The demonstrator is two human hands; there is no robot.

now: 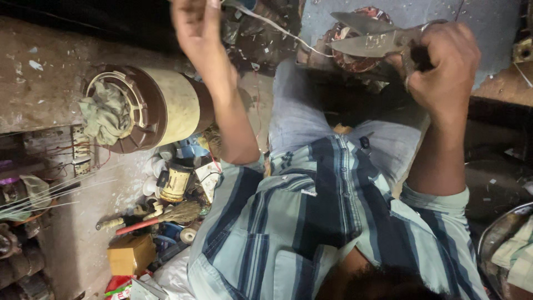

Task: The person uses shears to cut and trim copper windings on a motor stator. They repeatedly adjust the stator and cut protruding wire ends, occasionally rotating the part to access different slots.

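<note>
**Counts across the workshop view**

Two hands are raised: one left hand at the upper middle and one right hand at the upper right. One pair of scissors shows at the top right, with one white cord beside it. One cylindrical drum sits upper left, one rag in it. Lower left: one brush, one yellow box, one tape roll.
</note>
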